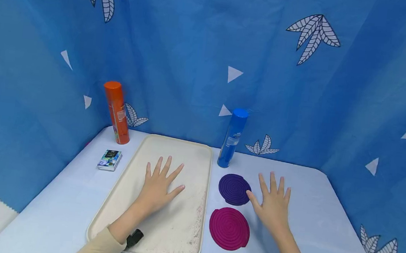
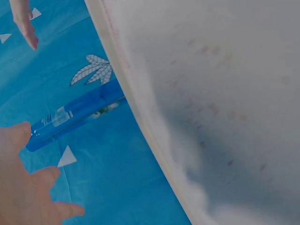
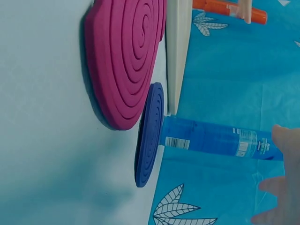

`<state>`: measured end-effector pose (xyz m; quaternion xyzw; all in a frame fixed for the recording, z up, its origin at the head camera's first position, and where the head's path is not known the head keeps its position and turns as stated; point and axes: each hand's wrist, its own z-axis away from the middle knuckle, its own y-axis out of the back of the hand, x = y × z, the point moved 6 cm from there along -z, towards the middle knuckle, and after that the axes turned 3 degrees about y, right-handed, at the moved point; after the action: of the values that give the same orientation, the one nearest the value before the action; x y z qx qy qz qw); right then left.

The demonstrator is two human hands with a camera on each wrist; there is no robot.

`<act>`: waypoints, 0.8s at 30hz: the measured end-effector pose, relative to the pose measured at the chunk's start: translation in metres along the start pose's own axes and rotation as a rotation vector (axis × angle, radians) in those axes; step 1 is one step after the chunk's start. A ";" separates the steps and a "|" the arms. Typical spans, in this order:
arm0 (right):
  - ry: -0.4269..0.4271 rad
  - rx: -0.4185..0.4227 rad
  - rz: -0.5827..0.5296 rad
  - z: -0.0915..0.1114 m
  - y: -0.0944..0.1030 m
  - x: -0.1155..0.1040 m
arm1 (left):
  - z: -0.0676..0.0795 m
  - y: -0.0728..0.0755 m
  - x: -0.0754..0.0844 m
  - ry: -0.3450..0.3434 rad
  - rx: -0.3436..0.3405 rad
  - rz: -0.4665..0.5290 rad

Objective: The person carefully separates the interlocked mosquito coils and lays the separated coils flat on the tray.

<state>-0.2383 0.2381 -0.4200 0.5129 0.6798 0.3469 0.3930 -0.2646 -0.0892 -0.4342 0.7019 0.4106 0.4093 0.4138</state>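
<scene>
Above the speckled cream tray (image 1: 191, 174), the left hand (image 1: 157, 188) is spread and released, with room from its fingertips to the raised far rim (image 1: 183, 140). The right hand (image 1: 273, 206) splays likewise, holding nothing; to its left lie a purple spiral coaster (image 1: 232, 190) and, nearer the wrist, a magenta spiral coaster (image 1: 229, 228).

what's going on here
Nothing is held. A person's left hand is spread over a cream tray, and the right hand is spread near a purple spiral mat and a magenta spiral mat. A blue can stands beyond the mats; an orange can and a small box sit left of the tray.
</scene>
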 end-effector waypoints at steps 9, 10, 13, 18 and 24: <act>-0.027 -0.058 -0.002 0.000 -0.006 -0.001 | 0.006 0.004 -0.005 0.035 0.010 0.022; -0.026 -0.062 -0.003 -0.002 -0.005 -0.001 | 0.004 0.005 -0.005 0.036 0.016 0.025; -0.021 -0.065 -0.006 -0.007 -0.002 -0.001 | -0.002 0.007 -0.004 0.036 0.031 0.036; -0.006 -0.035 -0.015 -0.009 0.001 0.000 | -0.010 0.007 0.001 0.050 0.028 0.071; -0.031 0.041 -0.176 0.006 -0.001 0.005 | -0.004 0.005 0.017 0.082 0.046 0.205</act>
<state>-0.2345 0.2432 -0.4246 0.4644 0.7231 0.2892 0.4216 -0.2615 -0.0741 -0.4238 0.7322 0.3626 0.4682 0.3364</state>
